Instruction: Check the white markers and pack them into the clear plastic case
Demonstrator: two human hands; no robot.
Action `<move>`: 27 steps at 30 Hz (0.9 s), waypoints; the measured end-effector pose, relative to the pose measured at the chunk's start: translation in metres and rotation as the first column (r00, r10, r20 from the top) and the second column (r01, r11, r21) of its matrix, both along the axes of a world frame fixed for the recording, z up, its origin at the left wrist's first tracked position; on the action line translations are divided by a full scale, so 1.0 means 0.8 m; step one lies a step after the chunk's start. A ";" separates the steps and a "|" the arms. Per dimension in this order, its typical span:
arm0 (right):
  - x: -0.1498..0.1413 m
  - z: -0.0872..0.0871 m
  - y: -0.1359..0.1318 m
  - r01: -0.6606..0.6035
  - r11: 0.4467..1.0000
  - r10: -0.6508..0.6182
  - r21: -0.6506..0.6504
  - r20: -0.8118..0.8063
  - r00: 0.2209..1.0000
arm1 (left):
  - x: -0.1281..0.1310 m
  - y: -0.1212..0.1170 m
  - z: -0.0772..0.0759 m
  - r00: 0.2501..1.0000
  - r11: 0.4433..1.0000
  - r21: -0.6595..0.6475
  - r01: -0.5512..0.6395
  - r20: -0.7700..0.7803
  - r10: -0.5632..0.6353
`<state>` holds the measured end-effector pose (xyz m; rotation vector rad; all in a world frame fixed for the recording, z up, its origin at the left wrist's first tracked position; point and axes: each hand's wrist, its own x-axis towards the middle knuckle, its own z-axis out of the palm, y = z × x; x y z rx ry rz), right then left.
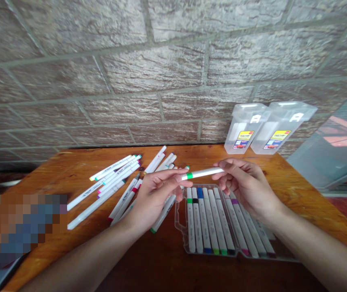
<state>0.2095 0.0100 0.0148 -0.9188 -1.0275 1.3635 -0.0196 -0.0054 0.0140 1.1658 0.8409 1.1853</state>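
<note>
**Left hand [157, 198] and right hand [248, 186] hold a white marker [202, 173] with a green band above an open tray.**

The left fingers [173, 177] curl lightly, their tips against the marker's green-banded end, while the right thumb [222, 163] and forefinger pinch its other end. Just below, the clear plastic tray [179, 215] carries white markers [211, 219] with coloured ends, lying side by side. More loose markers [112, 178] lie scattered on the wooden table [298, 190] left of the tray, some beneath the left hand. At the table's far edge, two clear plastic cases [266, 127] with yellow labels stand before a brick wall [161, 69].
</note>
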 end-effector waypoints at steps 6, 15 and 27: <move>-0.001 0.003 -0.001 0.007 1.000 -0.008 0.026 0.034 0.999 | 0.002 0.003 -0.002 1.000 1.000 0.014 -0.014 -0.022 0.014; -0.003 0.001 -0.007 -0.022 0.993 0.001 0.120 0.168 0.986 | 0.003 0.002 0.001 0.995 0.998 0.048 -0.038 -0.086 0.042; -0.012 -0.003 -0.021 -0.110 0.921 -0.093 0.373 0.486 0.869 | 0.002 -0.004 -0.002 0.975 0.994 0.109 0.022 -0.224 0.003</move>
